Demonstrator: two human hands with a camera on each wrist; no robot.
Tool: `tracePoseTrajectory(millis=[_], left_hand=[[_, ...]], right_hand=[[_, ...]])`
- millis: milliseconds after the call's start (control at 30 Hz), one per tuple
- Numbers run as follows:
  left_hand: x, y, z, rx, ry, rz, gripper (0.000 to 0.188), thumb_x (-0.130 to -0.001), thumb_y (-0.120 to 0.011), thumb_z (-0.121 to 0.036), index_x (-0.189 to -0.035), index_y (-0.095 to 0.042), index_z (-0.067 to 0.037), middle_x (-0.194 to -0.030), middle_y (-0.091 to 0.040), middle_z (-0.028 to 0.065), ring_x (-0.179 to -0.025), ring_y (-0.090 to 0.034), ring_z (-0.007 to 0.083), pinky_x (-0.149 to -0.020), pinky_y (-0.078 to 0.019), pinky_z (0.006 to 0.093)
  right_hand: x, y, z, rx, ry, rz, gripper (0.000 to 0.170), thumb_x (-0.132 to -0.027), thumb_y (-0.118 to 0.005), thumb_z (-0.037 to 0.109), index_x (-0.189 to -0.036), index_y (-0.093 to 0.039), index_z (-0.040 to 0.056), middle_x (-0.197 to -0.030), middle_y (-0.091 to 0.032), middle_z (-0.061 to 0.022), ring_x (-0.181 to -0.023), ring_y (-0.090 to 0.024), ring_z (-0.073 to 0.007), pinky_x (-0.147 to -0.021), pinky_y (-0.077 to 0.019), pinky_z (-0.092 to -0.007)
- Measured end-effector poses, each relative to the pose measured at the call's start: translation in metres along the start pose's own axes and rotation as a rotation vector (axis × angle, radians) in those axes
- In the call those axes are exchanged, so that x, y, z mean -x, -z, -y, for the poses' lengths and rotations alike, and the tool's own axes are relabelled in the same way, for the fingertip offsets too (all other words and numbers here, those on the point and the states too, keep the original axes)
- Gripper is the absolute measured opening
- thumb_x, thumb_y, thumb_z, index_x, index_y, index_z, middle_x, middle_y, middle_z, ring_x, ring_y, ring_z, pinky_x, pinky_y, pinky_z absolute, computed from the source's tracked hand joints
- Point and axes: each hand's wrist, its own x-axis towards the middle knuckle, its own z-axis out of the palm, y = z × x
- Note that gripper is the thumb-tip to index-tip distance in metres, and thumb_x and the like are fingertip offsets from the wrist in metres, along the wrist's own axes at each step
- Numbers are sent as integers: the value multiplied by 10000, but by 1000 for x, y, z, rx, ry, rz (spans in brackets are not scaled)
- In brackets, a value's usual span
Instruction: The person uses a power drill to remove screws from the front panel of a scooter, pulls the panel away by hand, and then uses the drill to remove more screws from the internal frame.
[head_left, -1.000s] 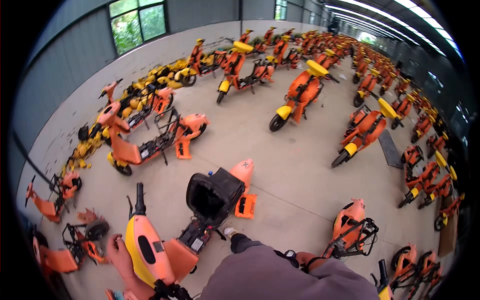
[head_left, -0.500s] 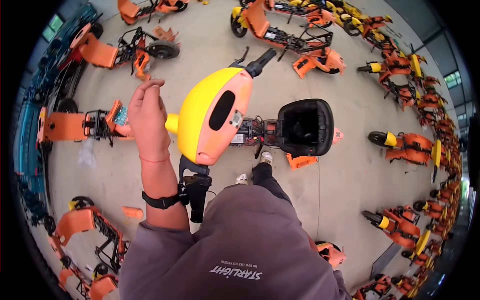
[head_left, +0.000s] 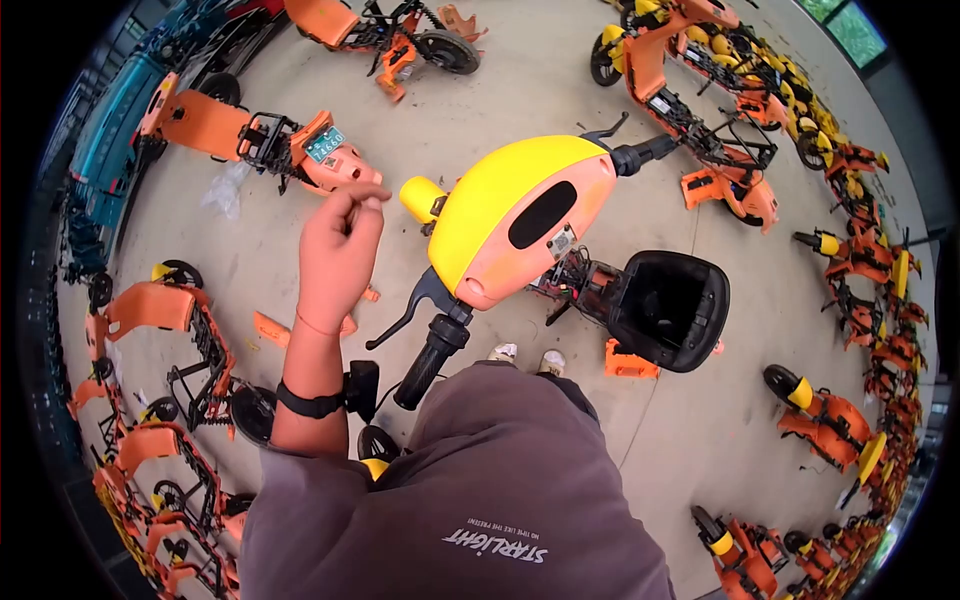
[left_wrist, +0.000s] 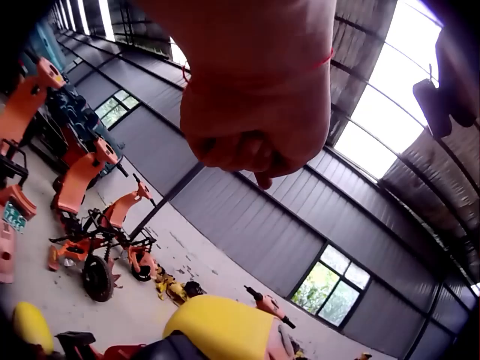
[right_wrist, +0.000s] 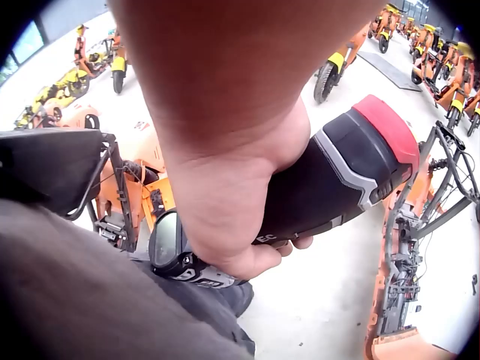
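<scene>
Left hand (head_left: 340,245) is curled, with nothing visible in its grasp, near the yellow-and-orange scooter head (head_left: 505,215) — right hand (right_wrist: 221,206) grips a thick black, red-ended tool (right_wrist: 322,187) — so probably this is preparing step, and next move would call for careful aiming.

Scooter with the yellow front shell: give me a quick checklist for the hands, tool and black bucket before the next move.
1. Right hand grips the black-and-red tool: ok.
2. Right hand visible in the head view: not ok, only the right wrist view shows it.
3. Tool's working end on a fastener: cannot tell, no contact shows.
4. Left hand apart from the yellow shell: ok.
5. Left hand off the nearer brake lever: ok.
6. Bucket empty: cannot tell, inside too dark.
</scene>
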Motion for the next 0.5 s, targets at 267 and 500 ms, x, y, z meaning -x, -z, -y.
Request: tracePoseTrajectory(millis=[267,500], left_hand=[[64,-50,-41,243,339,-31,146,-934,-523,-45,-964,-661,-10,-682,-484,-86,-592,-377,10,-533,-322,204],[23,-151,-42,-421,-199,302,148,-860,-636,-145,-960,-664,-41,-652,-617,70,-554,-592,216,-554,-468,330]], right_hand=[[-33,83,3,97,8,-3,428,-729,-737,254,-1043,-687,-32,-1031,-714,-202,-970,-687,-274,-825,-529,-417],[20,131,131,-154,-51,-168,234,-729,-682,155,-889,-666,-14,-809,-669,-91,-689,-595,-180,-597,-457,-347]])
